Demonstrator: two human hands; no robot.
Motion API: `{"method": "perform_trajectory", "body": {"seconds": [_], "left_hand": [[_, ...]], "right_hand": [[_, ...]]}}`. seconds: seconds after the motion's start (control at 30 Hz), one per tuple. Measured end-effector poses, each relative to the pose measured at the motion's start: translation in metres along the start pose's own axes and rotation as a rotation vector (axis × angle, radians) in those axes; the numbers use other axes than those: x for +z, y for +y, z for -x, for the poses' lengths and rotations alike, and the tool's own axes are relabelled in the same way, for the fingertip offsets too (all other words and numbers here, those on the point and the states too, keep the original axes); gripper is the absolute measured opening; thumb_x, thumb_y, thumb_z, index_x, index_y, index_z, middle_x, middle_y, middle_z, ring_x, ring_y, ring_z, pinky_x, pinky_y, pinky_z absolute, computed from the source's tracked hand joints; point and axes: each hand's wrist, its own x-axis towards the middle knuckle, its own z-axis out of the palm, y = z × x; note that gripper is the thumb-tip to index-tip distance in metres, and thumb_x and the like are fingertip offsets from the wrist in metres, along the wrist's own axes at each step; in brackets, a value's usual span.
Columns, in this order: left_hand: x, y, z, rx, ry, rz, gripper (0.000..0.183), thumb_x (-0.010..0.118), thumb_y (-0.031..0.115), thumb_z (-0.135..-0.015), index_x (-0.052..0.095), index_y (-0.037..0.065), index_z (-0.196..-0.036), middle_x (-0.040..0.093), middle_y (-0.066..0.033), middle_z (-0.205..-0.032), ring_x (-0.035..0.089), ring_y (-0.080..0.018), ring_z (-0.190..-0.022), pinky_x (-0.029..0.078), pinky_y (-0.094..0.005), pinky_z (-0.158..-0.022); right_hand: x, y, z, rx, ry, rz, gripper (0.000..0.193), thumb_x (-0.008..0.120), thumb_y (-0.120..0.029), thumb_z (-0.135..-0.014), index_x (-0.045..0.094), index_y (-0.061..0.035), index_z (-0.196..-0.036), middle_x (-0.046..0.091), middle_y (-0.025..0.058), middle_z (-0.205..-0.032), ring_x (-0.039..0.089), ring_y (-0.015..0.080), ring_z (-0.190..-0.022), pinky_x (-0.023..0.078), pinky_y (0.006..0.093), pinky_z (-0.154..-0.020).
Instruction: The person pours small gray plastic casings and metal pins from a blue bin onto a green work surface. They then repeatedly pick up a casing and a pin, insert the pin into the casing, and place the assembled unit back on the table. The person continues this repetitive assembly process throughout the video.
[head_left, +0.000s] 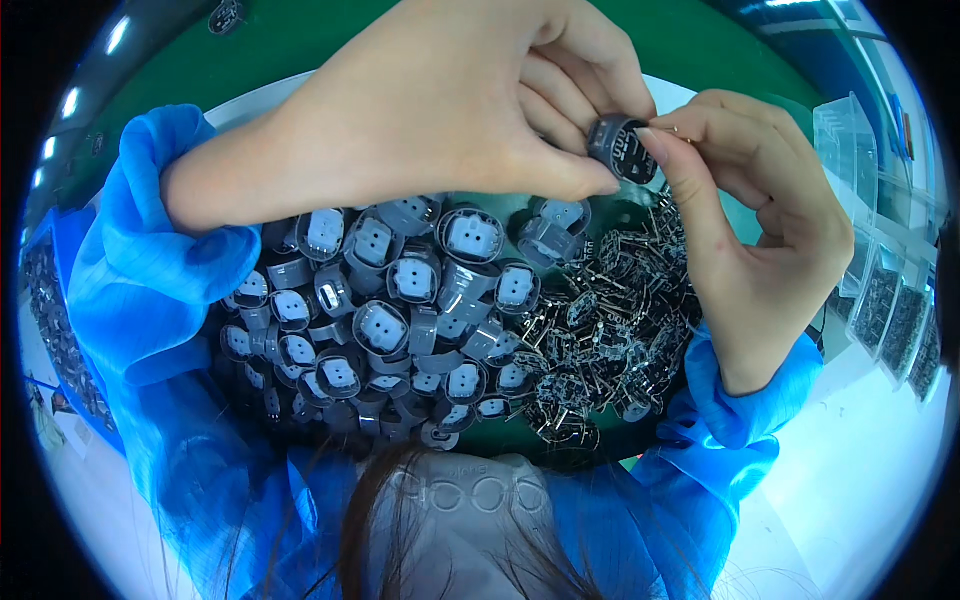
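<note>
My left hand (450, 100) reaches across from the left and pinches a small round grey housing (620, 148) between thumb and fingers. My right hand (760, 220) meets it from the right, its fingertips pressed on the same housing where a small black circuit board sits in its open face. Both hands hover over a green mat (300, 40). Below them lies a heap of several round grey housings (390, 300) with pale insets, and to its right a pile of small black circuit boards (610, 340) with metal pins.
Clear plastic bins (890, 300) holding dark parts line the right edge. A dark tray of parts (60, 340) lies at the far left. My blue sleeves (150, 270) frame the piles, and white table surface (860, 480) shows at lower right.
</note>
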Motion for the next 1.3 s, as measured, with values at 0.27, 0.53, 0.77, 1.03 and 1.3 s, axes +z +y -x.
{"method": "perform_trajectory", "body": {"seconds": [0.27,0.53,0.77,1.03,1.3], "left_hand": [[0.025,0.003,0.011,0.099,0.199,-0.218,0.035,0.080,0.002,-0.085,0.068,-0.010,-0.115,0.073,-0.0219,-0.103,0.073,-0.0189,-0.092,0.064,-0.0261,-0.080],[0.014,-0.013,0.006,0.162,0.054,0.048,0.034,0.079,-0.001,-0.085,0.067,-0.012,-0.114,0.073,-0.0230,-0.106,0.073,-0.0185,-0.094,0.064,-0.0275,-0.083],[0.010,-0.010,-0.003,-0.080,-0.006,0.236,0.033,0.074,0.001,-0.087,0.068,-0.010,-0.118,0.074,-0.0183,-0.101,0.072,-0.0151,-0.091,0.062,-0.0291,-0.083],[0.025,0.018,0.003,-0.032,0.159,0.005,0.035,0.076,0.004,-0.088,0.067,-0.008,-0.120,0.074,-0.0186,-0.105,0.073,-0.0175,-0.092,0.063,-0.0306,-0.084],[0.017,-0.021,0.001,0.158,0.145,-0.070,0.037,0.079,0.002,-0.087,0.066,-0.010,-0.120,0.074,-0.0180,-0.099,0.071,-0.0121,-0.082,0.061,-0.0238,-0.073]], "right_hand": [[0.001,-0.003,0.000,-0.117,0.026,0.010,0.017,0.077,0.012,-0.079,0.073,0.0029,-0.093,0.072,0.0097,-0.098,0.071,0.0151,-0.087,0.060,0.0267,-0.078],[0.006,-0.012,0.005,-0.201,0.085,0.237,0.019,0.080,0.010,-0.074,0.072,0.0020,-0.089,0.071,0.0109,-0.095,0.070,0.0196,-0.080,0.057,0.0287,-0.073],[0.010,-0.018,0.009,-0.171,0.053,0.330,0.021,0.078,0.010,-0.076,0.070,0.0006,-0.093,0.068,0.0096,-0.092,0.068,0.0214,-0.083,0.055,0.0293,-0.074],[0.005,-0.004,0.000,-0.076,0.044,-0.004,0.018,0.072,0.011,-0.083,0.068,0.0027,-0.098,0.066,0.0098,-0.098,0.066,0.0189,-0.091,0.056,0.0324,-0.086],[-0.004,0.010,0.007,0.148,0.052,-0.286,0.012,0.071,0.007,-0.089,0.068,0.0057,-0.101,0.067,0.0082,-0.103,0.065,0.0154,-0.096,0.057,0.0315,-0.086]]}}
